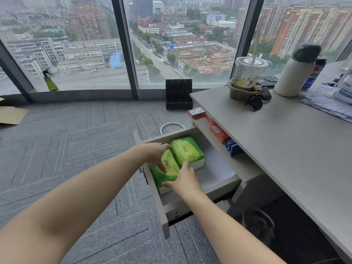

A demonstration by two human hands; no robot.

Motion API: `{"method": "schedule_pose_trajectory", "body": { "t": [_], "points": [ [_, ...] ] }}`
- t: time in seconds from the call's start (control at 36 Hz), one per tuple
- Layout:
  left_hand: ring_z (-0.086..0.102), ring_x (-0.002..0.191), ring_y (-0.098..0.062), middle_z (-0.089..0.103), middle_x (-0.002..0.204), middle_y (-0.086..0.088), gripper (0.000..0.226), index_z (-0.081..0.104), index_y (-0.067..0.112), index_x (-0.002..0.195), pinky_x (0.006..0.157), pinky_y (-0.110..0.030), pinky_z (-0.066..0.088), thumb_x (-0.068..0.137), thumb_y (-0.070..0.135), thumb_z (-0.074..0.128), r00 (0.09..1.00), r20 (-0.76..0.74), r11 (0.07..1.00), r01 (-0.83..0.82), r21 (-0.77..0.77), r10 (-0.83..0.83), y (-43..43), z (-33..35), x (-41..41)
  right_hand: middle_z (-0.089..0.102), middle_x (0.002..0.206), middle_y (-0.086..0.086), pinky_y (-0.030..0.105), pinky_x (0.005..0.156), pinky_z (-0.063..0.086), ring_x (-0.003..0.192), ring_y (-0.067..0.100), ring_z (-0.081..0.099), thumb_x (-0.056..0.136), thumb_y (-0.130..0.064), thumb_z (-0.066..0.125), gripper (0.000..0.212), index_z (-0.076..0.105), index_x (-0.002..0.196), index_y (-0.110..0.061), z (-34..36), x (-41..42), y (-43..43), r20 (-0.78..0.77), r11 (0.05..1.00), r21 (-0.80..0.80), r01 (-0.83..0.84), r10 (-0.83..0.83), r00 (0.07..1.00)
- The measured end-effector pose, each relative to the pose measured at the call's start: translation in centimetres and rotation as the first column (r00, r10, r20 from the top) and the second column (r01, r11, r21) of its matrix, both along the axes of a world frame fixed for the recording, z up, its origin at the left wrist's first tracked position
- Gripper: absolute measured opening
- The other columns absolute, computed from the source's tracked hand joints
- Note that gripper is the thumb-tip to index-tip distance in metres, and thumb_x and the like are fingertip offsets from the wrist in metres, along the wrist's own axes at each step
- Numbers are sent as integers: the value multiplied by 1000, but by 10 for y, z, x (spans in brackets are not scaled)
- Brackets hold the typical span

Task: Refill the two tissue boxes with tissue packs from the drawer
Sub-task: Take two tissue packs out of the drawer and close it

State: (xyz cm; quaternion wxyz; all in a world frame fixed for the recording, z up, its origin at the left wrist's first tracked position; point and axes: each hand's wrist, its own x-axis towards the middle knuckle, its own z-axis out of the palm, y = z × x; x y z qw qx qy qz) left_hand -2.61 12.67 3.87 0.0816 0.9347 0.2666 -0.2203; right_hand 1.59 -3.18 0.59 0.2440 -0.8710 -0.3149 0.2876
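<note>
Fingers of the left hand (pixel 156 156) and right hand (pixel 183 180) close from opposite sides on the near green tissue pack (pixel 167 169), apparently to lift it squarely. It sits at the front of the open drawer (pixel 215 176), touching a second green pack (pixel 188 152) behind. No tissue boxes show; the desk (pixel 276 141) stands just right.

Glossy green plastic wraps the tissue packs (pixel 187 151); the drawer (pixel 219 174) and table (pixel 285 145) look smooth, matt grey; floor (pixel 66 149) is rough carpet.

You get soft, even daylight thru the windows (pixel 80 44), w/ faint shadows. Edges bend fisheye-style; the bottle (pixel 297 71) looks blurry.
</note>
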Motion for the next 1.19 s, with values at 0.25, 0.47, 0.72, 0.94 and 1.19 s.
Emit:
{"method": "schedule_pose_trajectory", "body": {
  "t": [0.25,0.47,0.72,0.94,1.19],
  "points": [
    [48,129,-30,48,143,-10,122,18,24,150,102,-42,45,54,59,84,998,-47,999,-36,-13,35,1,-4,12,18,154,19,42,109,34,138,34,34,71,-30,83,119,-3,150,-4,-6,-1,25,-337,990,-6,139,-133,932],
    [47,129,-28,43,145,-8,115,26,21,148,104,-37,42,55,48,88,987,157,999,-36,-18,39,-7,5,10,43,138,17,41,102,44,121,31,50,67,-9,84,83,32,132,-5,-1,-3,34,-492,925,71,374,-294,819],
    [48,121,-27,50,133,-3,99,33,31,143,101,-41,43,61,32,88,836,509,978,-183,-97,207,-14,44,-16,55,126,3,42,92,53,108,23,58,68,-7,69,75,42,135,-25,30,-2,17,-407,845,370,387,-227,885],
    [46,113,-27,51,124,-3,89,34,31,143,96,-40,43,68,25,83,606,788,988,-150,-26,112,-50,113,-10,57,108,-10,20,77,47,94,7,58,81,-9,67,52,48,125,-29,106,14,-23,-147,725,633,273,-234,961],
    [48,111,-26,52,123,-4,84,39,34,139,91,-37,41,68,29,83,332,943,1000,-26,-13,21,-131,181,61,60,121,-7,33,79,47,101,19,62,78,-14,66,54,49,125,-33,191,84,-110,270,709,680,186,-478,836]
  ]
}}
